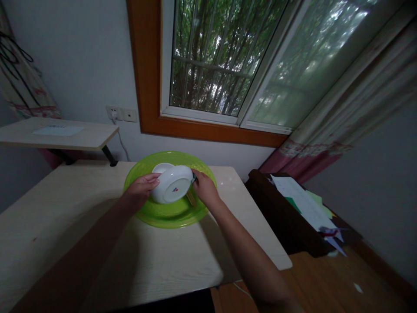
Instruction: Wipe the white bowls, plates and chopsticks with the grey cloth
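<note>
A white bowl point(172, 188) is held tilted over a large green plastic basin point(169, 220), its underside with a small printed mark turned to me. My left hand point(142, 188) grips its left rim between thumb and fingers. At the bowl's right edge, my right hand point(204, 186) is closed around a small dark greyish thing point(193, 178), mostly hidden by the fingers, that touches the rim. Behind the held bowl, another white dish point(162, 167) shows in the basin. Light brown sticks, perhaps chopsticks point(191, 198), lie partly hidden beneath the bowl.
The basin stands on a pale wooden table point(176, 256), near the wall below a window point(221, 65). A raised shelf point(61, 132) with a paper on it is at the left. Right of the table is a dark brown piece of furniture point(276, 217) with papers point(302, 204) on top.
</note>
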`<state>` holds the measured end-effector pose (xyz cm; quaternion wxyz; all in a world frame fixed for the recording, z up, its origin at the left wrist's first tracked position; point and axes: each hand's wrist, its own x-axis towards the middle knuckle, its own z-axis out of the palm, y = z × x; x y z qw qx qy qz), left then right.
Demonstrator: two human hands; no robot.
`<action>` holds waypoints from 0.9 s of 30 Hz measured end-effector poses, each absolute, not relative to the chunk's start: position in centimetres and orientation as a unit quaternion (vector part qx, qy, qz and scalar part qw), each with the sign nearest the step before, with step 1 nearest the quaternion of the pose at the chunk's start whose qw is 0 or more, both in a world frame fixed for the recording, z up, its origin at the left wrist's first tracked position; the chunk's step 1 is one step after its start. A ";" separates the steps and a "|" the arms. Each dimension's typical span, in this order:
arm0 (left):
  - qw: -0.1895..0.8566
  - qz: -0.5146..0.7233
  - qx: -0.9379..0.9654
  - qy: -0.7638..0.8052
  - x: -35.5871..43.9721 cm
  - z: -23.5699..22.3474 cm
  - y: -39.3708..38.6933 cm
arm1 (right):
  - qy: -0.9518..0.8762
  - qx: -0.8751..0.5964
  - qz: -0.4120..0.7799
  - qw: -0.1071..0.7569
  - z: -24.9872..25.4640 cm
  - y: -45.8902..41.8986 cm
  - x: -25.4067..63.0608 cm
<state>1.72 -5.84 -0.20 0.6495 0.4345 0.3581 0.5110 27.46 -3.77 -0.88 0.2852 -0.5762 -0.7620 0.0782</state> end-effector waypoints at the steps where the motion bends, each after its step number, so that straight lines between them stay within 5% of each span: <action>1: 0.649 0.514 0.431 0.357 1.8 -0.1 -5.9 | -0.762 -0.573 0.077 0.292 -0.9 -3.8 27.5; 14: 0.646 0.523 0.428 0.355 1.6 -0.5 -5.8 | -0.776 -0.484 0.040 0.403 -1.3 -3.8 27.2; 27: 0.643 0.507 0.440 0.368 1.8 -0.4 -5.7 | -0.771 -0.498 0.051 0.394 -1.4 -3.7 27.1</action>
